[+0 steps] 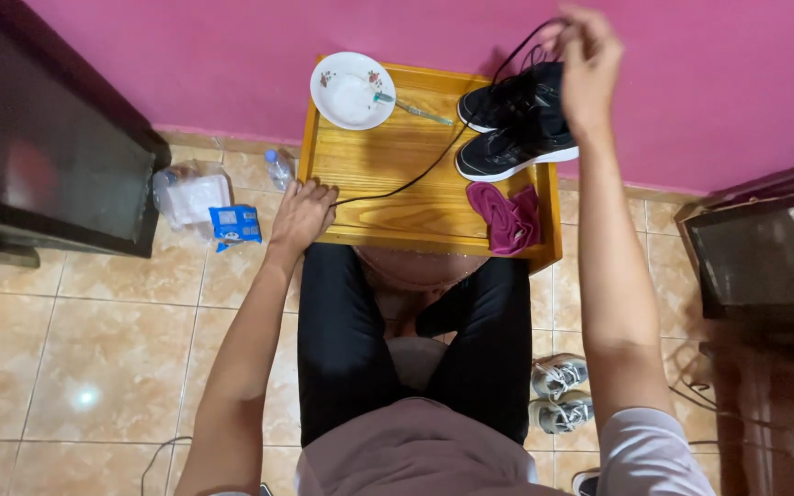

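The right hand (588,64) pinches a black lace (434,165), raised above the black shoes (516,129) at the table's (397,156) far right; the shoes' toes point left. The left hand (302,213), fingers curled, grips the table's near-left edge. Bare wood lies between plate (351,89) and cloth (505,217).

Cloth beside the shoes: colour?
The cloth is magenta, plain; head view shows it.

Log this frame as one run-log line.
right hand: pinching black shoelace, raised | left hand: on lace end at wooden table edge | black shoes: on table
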